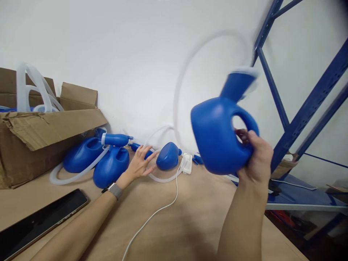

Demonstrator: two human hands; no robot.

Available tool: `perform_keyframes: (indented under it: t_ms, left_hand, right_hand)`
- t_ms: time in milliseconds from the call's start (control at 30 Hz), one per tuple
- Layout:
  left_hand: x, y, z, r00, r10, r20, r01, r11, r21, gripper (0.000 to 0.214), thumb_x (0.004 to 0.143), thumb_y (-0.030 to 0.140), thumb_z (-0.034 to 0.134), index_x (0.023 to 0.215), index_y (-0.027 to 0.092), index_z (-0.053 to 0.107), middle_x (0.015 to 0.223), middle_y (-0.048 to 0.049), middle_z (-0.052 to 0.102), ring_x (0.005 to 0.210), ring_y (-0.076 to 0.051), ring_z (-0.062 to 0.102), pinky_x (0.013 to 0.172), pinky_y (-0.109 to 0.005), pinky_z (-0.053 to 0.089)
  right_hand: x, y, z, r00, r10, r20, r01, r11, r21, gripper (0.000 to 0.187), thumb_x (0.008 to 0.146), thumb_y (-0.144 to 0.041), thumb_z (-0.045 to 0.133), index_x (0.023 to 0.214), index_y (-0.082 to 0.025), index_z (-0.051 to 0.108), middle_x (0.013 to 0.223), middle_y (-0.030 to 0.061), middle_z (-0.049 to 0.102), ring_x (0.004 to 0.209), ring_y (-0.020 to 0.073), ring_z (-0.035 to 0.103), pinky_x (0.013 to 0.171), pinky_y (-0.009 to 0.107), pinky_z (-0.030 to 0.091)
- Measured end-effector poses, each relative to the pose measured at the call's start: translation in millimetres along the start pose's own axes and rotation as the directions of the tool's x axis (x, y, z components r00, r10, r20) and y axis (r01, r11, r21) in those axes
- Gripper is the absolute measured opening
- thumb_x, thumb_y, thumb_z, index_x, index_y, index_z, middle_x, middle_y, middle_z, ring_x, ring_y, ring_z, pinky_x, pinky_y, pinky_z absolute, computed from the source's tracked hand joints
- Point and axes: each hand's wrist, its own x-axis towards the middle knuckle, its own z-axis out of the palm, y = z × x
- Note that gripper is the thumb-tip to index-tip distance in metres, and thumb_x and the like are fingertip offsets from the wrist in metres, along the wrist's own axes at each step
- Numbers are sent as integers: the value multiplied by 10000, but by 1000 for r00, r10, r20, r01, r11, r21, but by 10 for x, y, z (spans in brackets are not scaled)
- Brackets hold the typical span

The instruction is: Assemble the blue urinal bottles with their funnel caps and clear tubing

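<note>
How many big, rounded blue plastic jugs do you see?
4: the first jug in the right hand; the second jug right of the left hand; the third jug left of it; the fourth jug beside the brown cardboard box. The box may hide more.

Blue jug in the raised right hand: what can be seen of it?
The blue jug has a smooth, rounded body that looks like plastic, a loop handle and a flared neck topped by a whitish cap. It is held up above the table, neck upward and leaning to the picture's right. The right hand grips the handle. Blur hides the cap's details.
</note>
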Motion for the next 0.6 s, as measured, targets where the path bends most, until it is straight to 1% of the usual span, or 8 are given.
perform_keyframes:
  t_ms: [100,167,233,300,400,467,533,600]
  left_hand:
    - [377,-97,-254,964,-58,-258,54,998,-20,685,977,446,544,1593,349,259,1536,-158,394,1355,-348,442,1076,-575,422]
    - [652,-116,-498,885,-84,-458,72,996,-45,681,991,566,458,1597,355,232,1508,-146,392,1325,-337,459,1039,-556,451]
    - [888,-86,-790,833,-140,-534,90,989,-119,701,977,615,451,1595,348,255,1487,-142,403,1290,-333,492,970,-510,500]
    - [1054,-20,-1084,858,-95,-504,75,995,-58,641,967,540,532,1557,357,359,1465,-128,444,1239,-319,529,939,-487,515]
    - [1176,92,-1412,958,-34,-285,91,978,189,514,898,439,696,1393,348,590,1428,-108,541,1325,-366,482,1067,-553,422]
    - [1203,142,-1519,995,-68,-67,79,979,186,372,937,447,655,1279,304,681,1339,-101,636,1293,-354,536,1097,-550,388]
    - [1211,167,-1552,975,-138,174,126,989,78,382,991,497,565,1258,259,696,1233,-96,706,1189,-311,624,1063,-494,426]
    - [1206,180,-1542,910,-196,366,207,978,9,503,996,570,524,1352,236,645,1223,-95,719,1104,-285,668,1009,-445,468]
  right_hand:
    - [-156,-68,219,979,17,203,18,985,-169,269,721,-458,845,782,-220,736,945,25,679,881,212,652,738,326,532]
    - [-238,-115,337,914,35,403,96,949,-300,274,718,-461,859,716,-219,731,1016,44,686,906,225,654,749,334,525]
    - [-289,-153,409,840,88,535,168,896,-410,305,719,-475,861,669,-214,711,1038,58,695,920,240,661,771,350,524]
    - [-313,-180,438,780,158,605,196,857,-477,309,743,-491,841,693,-215,711,1033,60,704,914,243,668,786,360,524]
    - [-314,-198,435,726,200,658,223,837,-500,288,790,-498,799,765,-223,716,1027,52,709,922,241,669,807,366,518]
    - [-303,-197,424,692,192,696,269,826,-496,270,804,-480,785,773,-223,707,1027,52,706,939,244,663,836,373,508]
    - [-288,-187,415,643,197,740,324,805,-497,258,812,-455,776,748,-220,692,1018,53,700,938,244,656,855,380,497]
    - [-271,-168,408,586,222,779,364,787,-498,250,809,-431,777,722,-217,682,1013,51,697,932,241,653,861,381,491]
